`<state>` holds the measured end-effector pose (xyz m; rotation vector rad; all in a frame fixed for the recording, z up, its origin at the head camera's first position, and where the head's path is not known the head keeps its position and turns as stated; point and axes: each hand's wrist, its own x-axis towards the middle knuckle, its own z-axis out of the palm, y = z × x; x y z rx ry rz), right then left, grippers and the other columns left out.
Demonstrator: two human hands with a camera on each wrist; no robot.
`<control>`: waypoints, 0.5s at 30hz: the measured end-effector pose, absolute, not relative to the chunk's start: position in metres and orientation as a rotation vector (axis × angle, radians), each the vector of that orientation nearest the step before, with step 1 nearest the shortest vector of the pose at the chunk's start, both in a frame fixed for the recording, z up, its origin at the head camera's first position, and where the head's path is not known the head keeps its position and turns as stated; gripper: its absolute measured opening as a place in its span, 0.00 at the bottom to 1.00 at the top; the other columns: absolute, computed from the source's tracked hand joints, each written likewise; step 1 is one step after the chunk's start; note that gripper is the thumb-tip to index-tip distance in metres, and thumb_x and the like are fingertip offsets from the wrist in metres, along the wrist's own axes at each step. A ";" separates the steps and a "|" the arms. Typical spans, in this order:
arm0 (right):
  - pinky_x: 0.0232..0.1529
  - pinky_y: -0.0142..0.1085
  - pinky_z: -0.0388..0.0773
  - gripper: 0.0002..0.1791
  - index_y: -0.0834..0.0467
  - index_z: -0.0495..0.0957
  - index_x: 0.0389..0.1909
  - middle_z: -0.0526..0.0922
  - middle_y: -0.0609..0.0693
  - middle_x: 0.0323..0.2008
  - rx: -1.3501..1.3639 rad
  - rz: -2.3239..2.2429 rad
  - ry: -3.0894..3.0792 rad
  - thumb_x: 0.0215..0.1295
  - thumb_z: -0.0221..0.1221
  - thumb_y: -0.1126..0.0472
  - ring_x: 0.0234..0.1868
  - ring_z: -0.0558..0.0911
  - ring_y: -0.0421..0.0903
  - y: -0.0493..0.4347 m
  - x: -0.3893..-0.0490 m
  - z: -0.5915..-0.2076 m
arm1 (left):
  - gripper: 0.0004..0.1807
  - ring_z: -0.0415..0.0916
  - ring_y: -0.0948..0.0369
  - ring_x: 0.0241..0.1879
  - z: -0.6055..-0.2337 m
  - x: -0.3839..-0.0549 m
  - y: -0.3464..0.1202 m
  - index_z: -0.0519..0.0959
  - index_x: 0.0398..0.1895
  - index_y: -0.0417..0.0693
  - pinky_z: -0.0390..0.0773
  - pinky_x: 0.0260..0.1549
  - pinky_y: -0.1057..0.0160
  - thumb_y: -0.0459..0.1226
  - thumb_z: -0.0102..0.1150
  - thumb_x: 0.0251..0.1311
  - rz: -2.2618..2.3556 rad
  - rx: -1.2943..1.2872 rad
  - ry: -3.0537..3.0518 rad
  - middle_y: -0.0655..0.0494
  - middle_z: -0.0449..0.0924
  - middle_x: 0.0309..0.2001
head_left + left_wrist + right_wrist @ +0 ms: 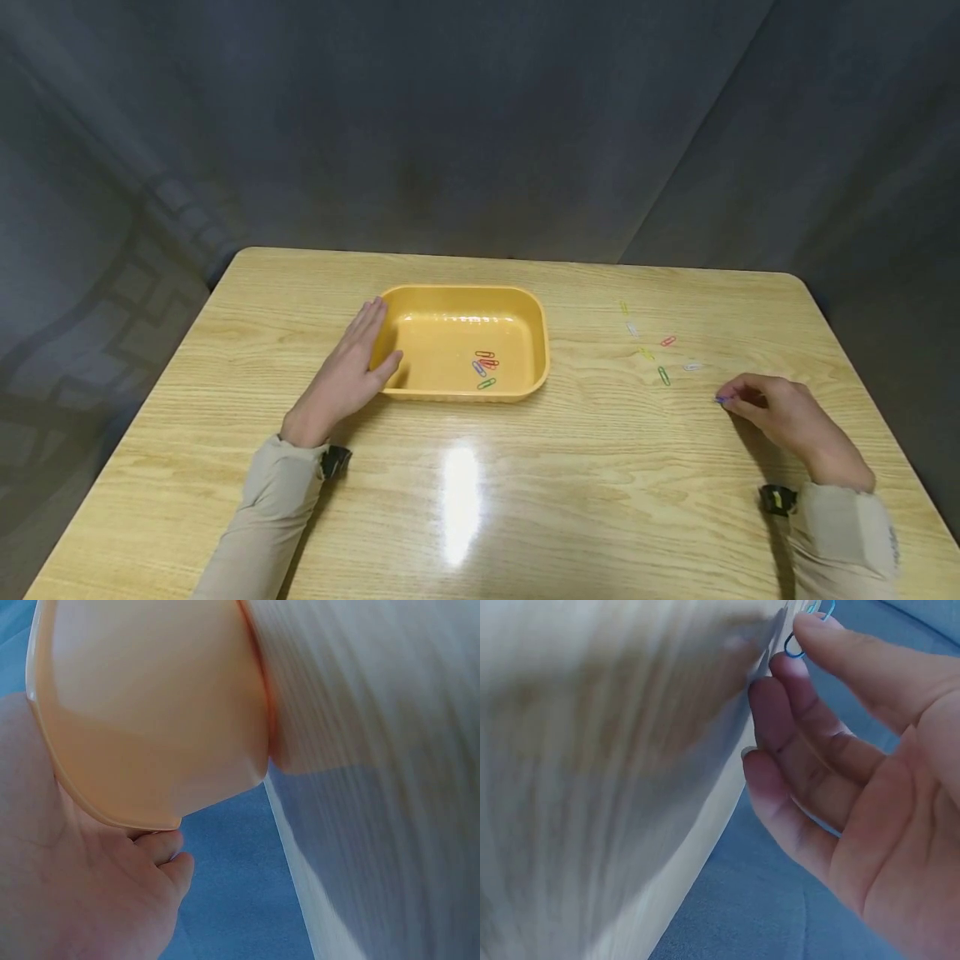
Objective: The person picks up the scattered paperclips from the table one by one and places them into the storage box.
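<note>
Paperclips (664, 377) lie inside and right of the tray (431, 354).

Curtained-off indoor workspace, wider setting hidden, wood-grain bench (585, 475) enclosed at back and sides by dark cloth drapes (450, 125), bright glare (460, 504) reflected on its surface

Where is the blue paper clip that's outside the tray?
The blue paper clip is on the right of the head view, pinched in the person's right hand, just below and right of the nearest white clip.
</note>
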<state>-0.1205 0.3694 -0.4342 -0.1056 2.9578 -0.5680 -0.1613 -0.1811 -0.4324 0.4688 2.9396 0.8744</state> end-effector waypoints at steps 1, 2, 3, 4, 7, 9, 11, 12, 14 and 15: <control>0.31 0.35 0.75 0.05 0.64 0.82 0.38 0.84 0.55 0.32 -0.118 -0.575 2.968 0.64 0.63 0.66 0.32 0.79 0.46 0.369 -0.120 -0.434 | 0.44 0.31 0.47 0.80 -0.433 -0.161 -0.181 0.38 0.80 0.42 0.41 0.78 0.43 0.46 0.49 0.73 0.874 0.469 2.939 0.47 0.33 0.81; 0.30 0.33 0.75 0.05 0.64 0.82 0.38 0.83 0.54 0.31 -0.132 -0.581 2.979 0.64 0.64 0.66 0.32 0.79 0.46 0.367 -0.120 -0.434 | 0.44 0.31 0.47 0.80 -0.432 -0.161 -0.181 0.38 0.80 0.42 0.41 0.78 0.43 0.46 0.50 0.73 0.872 0.468 2.942 0.47 0.33 0.81; 0.29 0.31 0.74 0.05 0.64 0.82 0.38 0.83 0.54 0.31 -0.146 -0.587 2.993 0.63 0.64 0.67 0.32 0.79 0.46 0.366 -0.120 -0.434 | 0.43 0.31 0.47 0.80 -0.432 -0.161 -0.181 0.38 0.80 0.42 0.41 0.78 0.43 0.46 0.50 0.73 0.872 0.468 2.942 0.47 0.33 0.81; 0.28 0.29 0.73 0.05 0.64 0.82 0.38 0.83 0.54 0.30 -0.160 -0.594 3.011 0.62 0.64 0.67 0.32 0.79 0.46 0.364 -0.120 -0.434 | 0.43 0.32 0.47 0.80 -0.432 -0.161 -0.181 0.38 0.80 0.42 0.41 0.78 0.43 0.46 0.50 0.73 0.873 0.468 2.944 0.47 0.34 0.81; 0.25 0.26 0.72 0.06 0.66 0.82 0.38 0.82 0.54 0.29 -0.202 -0.623 3.049 0.60 0.65 0.70 0.31 0.79 0.46 0.359 -0.120 -0.432 | 0.43 0.32 0.47 0.80 -0.432 -0.161 -0.181 0.39 0.80 0.42 0.41 0.78 0.43 0.46 0.49 0.73 0.872 0.469 2.945 0.45 0.35 0.81; 0.24 0.25 0.72 0.06 0.66 0.82 0.38 0.82 0.54 0.29 -0.227 -0.643 3.070 0.60 0.65 0.70 0.30 0.79 0.44 0.356 -0.120 -0.430 | 0.43 0.32 0.47 0.80 -0.432 -0.161 -0.181 0.38 0.80 0.42 0.41 0.78 0.43 0.46 0.49 0.73 0.871 0.470 2.943 0.45 0.35 0.81; 0.23 0.26 0.71 0.06 0.65 0.82 0.39 0.82 0.54 0.29 -0.259 -0.653 3.091 0.60 0.65 0.70 0.28 0.77 0.39 0.352 -0.119 -0.428 | 0.43 0.32 0.47 0.80 -0.432 -0.161 -0.181 0.38 0.80 0.42 0.41 0.78 0.43 0.46 0.49 0.73 0.869 0.472 2.942 0.46 0.34 0.81; 0.23 0.26 0.70 0.06 0.65 0.82 0.39 0.82 0.53 0.29 -0.276 -0.657 3.103 0.61 0.64 0.70 0.27 0.75 0.36 0.350 -0.119 -0.427 | 0.43 0.32 0.47 0.80 -0.432 -0.161 -0.181 0.38 0.80 0.42 0.41 0.78 0.43 0.46 0.49 0.73 0.868 0.472 2.943 0.46 0.34 0.81; 0.22 0.27 0.69 0.06 0.64 0.82 0.39 0.82 0.52 0.29 -0.299 -0.668 3.124 0.62 0.64 0.69 0.26 0.72 0.32 0.345 -0.119 -0.424 | 0.44 0.31 0.47 0.81 -0.432 -0.161 -0.181 0.38 0.80 0.42 0.41 0.78 0.43 0.47 0.49 0.73 0.867 0.473 2.945 0.46 0.34 0.81; 0.22 0.27 0.69 0.06 0.64 0.82 0.40 0.82 0.51 0.29 -0.308 -0.671 3.132 0.63 0.64 0.69 0.25 0.71 0.31 0.343 -0.119 -0.423 | 0.44 0.31 0.47 0.81 -0.432 -0.161 -0.181 0.39 0.80 0.42 0.41 0.78 0.43 0.46 0.49 0.73 0.867 0.473 2.946 0.46 0.34 0.81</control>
